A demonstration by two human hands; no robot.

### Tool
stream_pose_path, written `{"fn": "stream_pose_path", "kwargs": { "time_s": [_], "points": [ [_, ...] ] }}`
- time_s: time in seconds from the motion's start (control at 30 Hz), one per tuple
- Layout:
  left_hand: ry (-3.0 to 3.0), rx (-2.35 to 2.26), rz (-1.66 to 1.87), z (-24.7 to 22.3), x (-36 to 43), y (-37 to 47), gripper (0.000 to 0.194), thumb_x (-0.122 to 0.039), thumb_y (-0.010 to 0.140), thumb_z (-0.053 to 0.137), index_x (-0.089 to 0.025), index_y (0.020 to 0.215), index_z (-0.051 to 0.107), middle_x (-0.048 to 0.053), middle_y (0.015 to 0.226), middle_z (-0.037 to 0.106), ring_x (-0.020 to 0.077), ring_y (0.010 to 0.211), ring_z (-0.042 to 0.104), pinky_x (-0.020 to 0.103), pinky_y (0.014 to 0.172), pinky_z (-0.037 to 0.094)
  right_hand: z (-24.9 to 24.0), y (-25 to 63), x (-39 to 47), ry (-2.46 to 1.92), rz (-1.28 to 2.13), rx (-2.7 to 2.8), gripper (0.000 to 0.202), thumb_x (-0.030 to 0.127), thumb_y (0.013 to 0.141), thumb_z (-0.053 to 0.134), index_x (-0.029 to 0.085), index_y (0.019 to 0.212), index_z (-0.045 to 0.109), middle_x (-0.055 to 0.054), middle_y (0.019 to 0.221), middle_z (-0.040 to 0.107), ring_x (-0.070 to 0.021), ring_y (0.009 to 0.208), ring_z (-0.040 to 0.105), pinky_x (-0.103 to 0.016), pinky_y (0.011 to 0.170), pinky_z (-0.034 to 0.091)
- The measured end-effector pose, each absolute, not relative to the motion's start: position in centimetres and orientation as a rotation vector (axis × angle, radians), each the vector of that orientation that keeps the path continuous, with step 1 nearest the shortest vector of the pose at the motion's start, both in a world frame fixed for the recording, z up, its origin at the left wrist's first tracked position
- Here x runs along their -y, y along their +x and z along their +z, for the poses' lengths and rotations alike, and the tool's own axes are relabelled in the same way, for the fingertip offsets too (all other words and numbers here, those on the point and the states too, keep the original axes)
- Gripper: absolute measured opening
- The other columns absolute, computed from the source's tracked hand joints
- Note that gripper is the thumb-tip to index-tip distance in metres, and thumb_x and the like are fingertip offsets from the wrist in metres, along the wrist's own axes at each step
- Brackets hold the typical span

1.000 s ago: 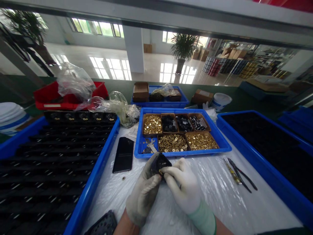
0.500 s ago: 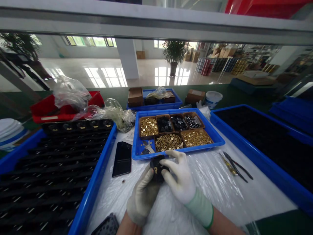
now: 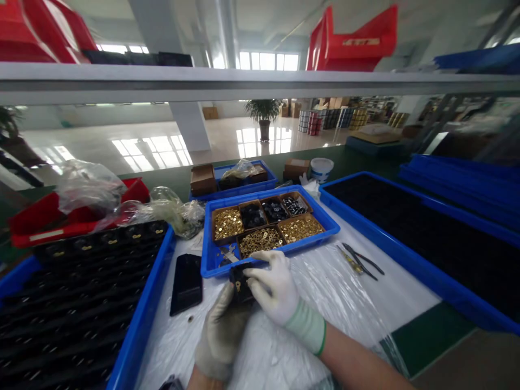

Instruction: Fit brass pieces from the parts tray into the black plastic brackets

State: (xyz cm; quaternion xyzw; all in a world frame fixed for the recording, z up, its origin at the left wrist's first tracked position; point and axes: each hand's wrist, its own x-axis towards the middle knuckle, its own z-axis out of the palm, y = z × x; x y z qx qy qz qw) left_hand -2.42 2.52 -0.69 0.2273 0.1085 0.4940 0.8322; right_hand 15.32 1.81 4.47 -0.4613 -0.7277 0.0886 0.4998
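Workpiece (image 3: 246,295), black with a brass fitting (image 3: 238,286) on its face, is held mid-bench, just near of the blue parts tray (image 3: 208,244). Left hand (image 3: 217,338) grips it from the left; right hand (image 3: 274,287) has fingertips on its right side, can't tell if pinching. Fitting looks placed; unit probably unfinished. Left tray (image 3: 140,319): rows of black units, far row showing brass, likely done. Right tray (image 3: 406,264): dark contents, status unclear.
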Motion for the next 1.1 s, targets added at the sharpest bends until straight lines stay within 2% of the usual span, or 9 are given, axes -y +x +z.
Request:
{"fn": "stream_pose_path", "kwargs": {
  "time_s": [0.13,0.23,0.3,0.43,0.6,0.77,0.9,1.0,1.1],
  "points": [
    [0.47,-0.052,0.917,-0.3,-3.2,-3.0,0.043,-0.024,0.117,0.047,-0.034,0.132,0.086,-0.001,0.138,0.086,0.0186,0.132,0.079,0.03,0.12,0.056,4.2,14.9,-2.0,-1.131,0.245,1.701,0.015,0.024,0.097,0.078,0.027,0.109,0.086,-0.011,0.141,0.073,-0.0321,0.131,0.063,-0.052,0.106,0.052],
    [0.427,0.056,0.797,0.0,-3.7,-3.2,0.052,-0.019,0.119,0.036,-0.032,0.138,0.083,-0.002,0.145,0.082,0.0129,0.139,0.074,0.026,0.126,0.048,4.0,14.5,-2.1,-1.106,0.274,1.663,0.014,0.024,0.095,0.08,0.027,0.107,0.086,-0.01,0.143,0.074,-0.031,0.13,0.064,-0.051,0.108,0.051],
    [0.403,0.07,0.746,-0.2,-3.8,-3.1,0.052,-0.021,0.12,0.034,-0.03,0.143,0.08,-0.003,0.15,0.079,0.0097,0.143,0.07,0.023,0.129,0.043,3.9,14.3,-2.2,-1.095,0.286,1.643,0.012,0.024,0.094,0.08,0.027,0.103,0.087,-0.008,0.143,0.074,-0.0302,0.13,0.064,-0.051,0.109,0.05],
    [0.491,0.026,0.836,-2.3,-4.0,-2.6,0.044,-0.034,0.119,0.042,-0.039,0.144,0.078,-0.004,0.149,0.081,0.01,0.145,0.07,0.023,0.129,0.043,3.8,14.3,-2.4,-1.086,0.241,1.644,0.011,0.025,0.095,0.078,0.028,0.101,0.087,-0.008,0.14,0.075,-0.0302,0.127,0.065,-0.05,0.105,0.05],
    [0.563,-0.006,0.901,-3.4,-4.3,-2.8,0.037,-0.039,0.116,0.053,-0.05,0.136,0.082,-0.007,0.135,0.087,0.0128,0.138,0.074,0.028,0.131,0.041,3.8,14.5,-2.5,-1.1,0.19,1.658,0.013,0.027,0.093,0.078,0.028,0.103,0.086,-0.009,0.136,0.076,-0.0314,0.124,0.066,-0.05,0.102,0.05],
    [0.571,-0.153,0.861,-1.7,-4.2,-2.7,0.031,-0.046,0.111,0.063,-0.05,0.135,0.082,-0.006,0.135,0.087,0.0195,0.14,0.074,0.039,0.132,0.046,4.1,14.6,-2.3,-1.101,0.294,1.661,0.01,0.023,0.094,0.077,0.027,0.096,0.086,-0.007,0.137,0.076,-0.0295,0.125,0.068,-0.048,0.104,0.051],
    [0.562,-0.103,0.843,-1.8,-4.0,-1.6,0.034,-0.055,0.111,0.06,-0.048,0.137,0.081,-0.002,0.137,0.087,0.0221,0.142,0.072,0.042,0.132,0.045,4.6,14.9,-2.3,-1.044,0.312,1.667,0.012,0.022,0.094,0.078,0.029,0.093,0.087,-0.005,0.137,0.076,-0.0285,0.124,0.069,-0.048,0.106,0.053],
    [0.529,-0.081,0.847,-2.2,-4.2,-1.9,0.035,-0.044,0.114,0.057,-0.042,0.138,0.082,0.0,0.141,0.085,0.0195,0.138,0.075,0.035,0.126,0.051,5.4,16.4,-3.3,-1.094,0.33,1.639,0.018,0.018,0.096,0.077,0.028,0.106,0.088,-0.006,0.13,0.078,-0.0246,0.119,0.072,-0.042,0.105,0.058],
    [0.431,-0.079,0.812,-2.2,-4.5,-3.1,0.038,-0.026,0.114,0.054,-0.037,0.132,0.086,0.0,0.14,0.085,0.0194,0.131,0.079,0.035,0.119,0.059,6.8,19.6,-5.7,-1.513,0.298,1.633,0.029,0.011,0.104,0.068,0.025,0.124,0.084,-0.006,0.124,0.079,-0.0204,0.121,0.074,-0.035,0.108,0.058]
  ]
}}
